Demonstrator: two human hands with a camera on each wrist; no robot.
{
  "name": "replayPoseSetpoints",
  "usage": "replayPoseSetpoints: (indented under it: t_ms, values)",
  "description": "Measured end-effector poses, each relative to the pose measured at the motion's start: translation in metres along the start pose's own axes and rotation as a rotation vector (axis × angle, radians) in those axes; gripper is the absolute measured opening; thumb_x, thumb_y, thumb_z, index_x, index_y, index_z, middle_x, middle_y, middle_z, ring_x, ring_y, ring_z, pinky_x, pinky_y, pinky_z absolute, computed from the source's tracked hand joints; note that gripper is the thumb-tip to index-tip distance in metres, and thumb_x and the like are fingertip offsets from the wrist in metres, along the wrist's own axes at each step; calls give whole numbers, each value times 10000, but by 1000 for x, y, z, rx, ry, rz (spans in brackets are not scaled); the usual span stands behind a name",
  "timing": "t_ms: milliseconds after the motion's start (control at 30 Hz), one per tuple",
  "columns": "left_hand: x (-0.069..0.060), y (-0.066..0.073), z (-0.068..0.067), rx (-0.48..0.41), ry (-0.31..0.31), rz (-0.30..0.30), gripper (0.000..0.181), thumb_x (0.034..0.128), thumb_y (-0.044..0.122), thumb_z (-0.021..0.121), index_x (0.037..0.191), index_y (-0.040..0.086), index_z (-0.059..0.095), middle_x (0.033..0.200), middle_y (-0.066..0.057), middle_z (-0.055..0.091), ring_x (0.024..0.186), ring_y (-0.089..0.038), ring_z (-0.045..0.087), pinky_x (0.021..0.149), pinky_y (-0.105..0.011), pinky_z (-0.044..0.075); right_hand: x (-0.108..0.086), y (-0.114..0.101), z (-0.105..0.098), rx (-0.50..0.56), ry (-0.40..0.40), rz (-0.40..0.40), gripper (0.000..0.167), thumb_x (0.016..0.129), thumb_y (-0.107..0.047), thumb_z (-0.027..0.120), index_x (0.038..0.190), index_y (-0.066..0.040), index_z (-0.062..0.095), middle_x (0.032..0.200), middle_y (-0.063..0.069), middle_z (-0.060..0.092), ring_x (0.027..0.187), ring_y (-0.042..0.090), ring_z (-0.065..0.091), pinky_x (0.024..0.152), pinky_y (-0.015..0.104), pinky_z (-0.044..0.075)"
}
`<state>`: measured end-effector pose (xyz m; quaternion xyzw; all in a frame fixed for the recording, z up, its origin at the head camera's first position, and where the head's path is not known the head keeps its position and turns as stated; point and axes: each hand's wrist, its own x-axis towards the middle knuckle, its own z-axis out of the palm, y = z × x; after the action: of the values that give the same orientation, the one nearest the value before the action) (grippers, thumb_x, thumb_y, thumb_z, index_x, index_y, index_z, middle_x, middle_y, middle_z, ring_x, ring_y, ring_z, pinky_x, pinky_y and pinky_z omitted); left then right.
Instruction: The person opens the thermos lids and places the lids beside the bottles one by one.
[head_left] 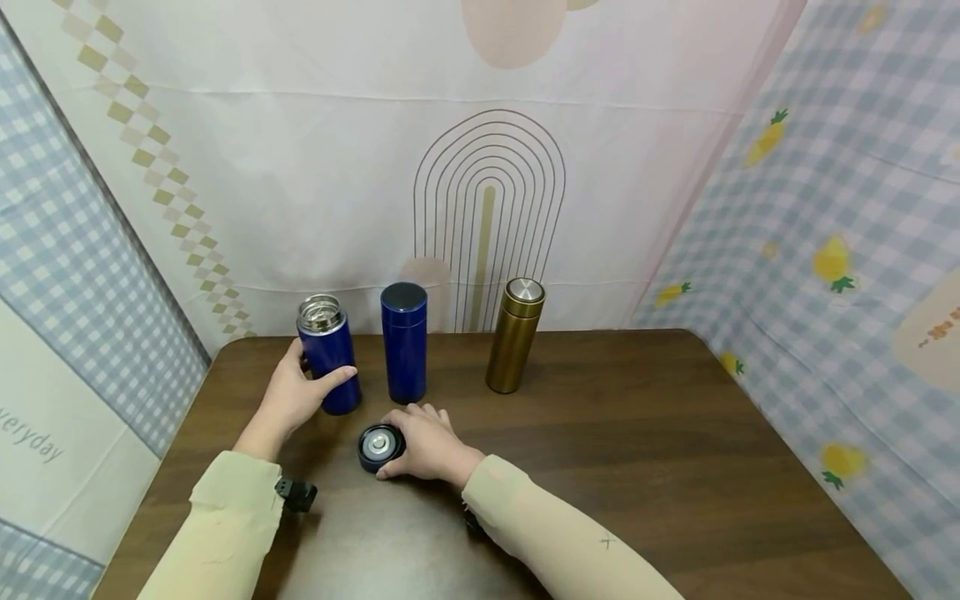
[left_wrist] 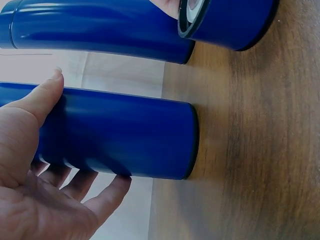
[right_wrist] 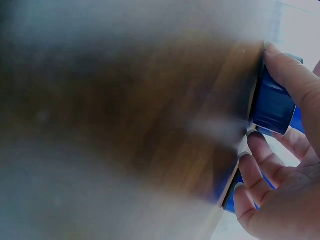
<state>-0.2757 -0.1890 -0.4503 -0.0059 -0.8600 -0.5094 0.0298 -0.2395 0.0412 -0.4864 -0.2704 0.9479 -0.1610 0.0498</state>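
Note:
My left hand [head_left: 291,398] grips a blue thermos bottle [head_left: 330,357] standing at the left of the table, its steel mouth uncovered. In the left wrist view, the thumb lies on one side of the bottle [left_wrist: 130,135] and the fingers on the other. Nearer the front, a blue lid [head_left: 379,447] rests upside down on the tabletop, showing its pale inner face. My right hand [head_left: 431,448] holds this lid between thumb and fingers; the right wrist view shows the lid's blue side [right_wrist: 275,102]. A second blue thermos [head_left: 406,350], capped, stands between the hands, farther back.
A gold thermos [head_left: 513,342] with a silver-topped cap stands upright to the right of the blue ones. The brown wooden table [head_left: 637,433] ends at a patterned white cloth [head_left: 337,167] behind. Checked cloth [head_left: 825,250] hangs along the right side.

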Motion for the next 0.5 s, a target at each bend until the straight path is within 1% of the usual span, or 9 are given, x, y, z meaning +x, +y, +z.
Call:
replayPoseSetpoints:
  t_ms: [233,400,500]
  values:
    - [2,-2,-2,-7,7,-5,982,799,548,716,1530,137,205,1461,-227,360,1282,-449,399,967,-628,375,-2,-4,1,-3,10,16,701,657,-565,824,1252,-270,597,1065,-75,548,973,147,480,781,293,332]
    - [3,-1,-2,-11,3,-1,993,801,554,710,1536,133,191,1473,-234,344,1294,-458,382,975,-638,359,-5,-5,2,5,27,26,699,671,-563,817,1255,-257,585,1094,-63,549,994,155,479,804,296,340]
    - [4,-1,-1,-17,1,1,986,800,553,711,1533,136,200,1469,-240,347,1295,-460,380,976,-639,359,-8,-4,2,34,49,29,778,674,-592,800,1311,-235,533,1144,-50,544,1045,161,480,852,310,356]
